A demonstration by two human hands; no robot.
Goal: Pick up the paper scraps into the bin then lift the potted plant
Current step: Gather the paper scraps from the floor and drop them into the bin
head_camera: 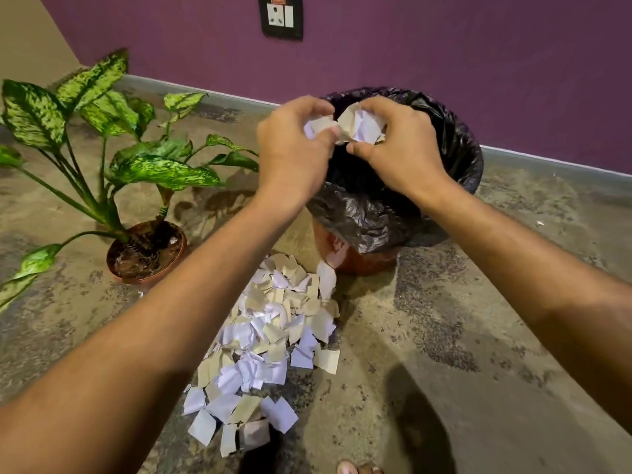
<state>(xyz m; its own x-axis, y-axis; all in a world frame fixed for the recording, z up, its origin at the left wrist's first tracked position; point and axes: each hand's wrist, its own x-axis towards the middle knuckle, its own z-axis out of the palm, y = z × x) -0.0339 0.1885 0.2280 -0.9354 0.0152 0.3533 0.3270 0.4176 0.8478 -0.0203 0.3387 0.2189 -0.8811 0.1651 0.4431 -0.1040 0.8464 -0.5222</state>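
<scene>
While two hands' fingers (328, 131) pinch paper scraps (352, 126) over one bin (458, 148), one potted plant (147, 251) beside.

The light is warm, rather dim, and comes from above. A dark soft shadow lies on the mottled grey-brown stone floor (444, 336). The wide lens bends the picture edges; the focus is sharp.

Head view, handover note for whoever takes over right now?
Left hand and right hand: together gripping a bunch of white and beige paper scraps above the open brown bin lined with a black plastic bag.
Done: at least this handful lifted, not yet dropped.
Left: release it, then clear the large pile of white and beige scraps on the floor before the bin. Then lift the green leafy plant in the brown pot, untouched on the left.
</scene>
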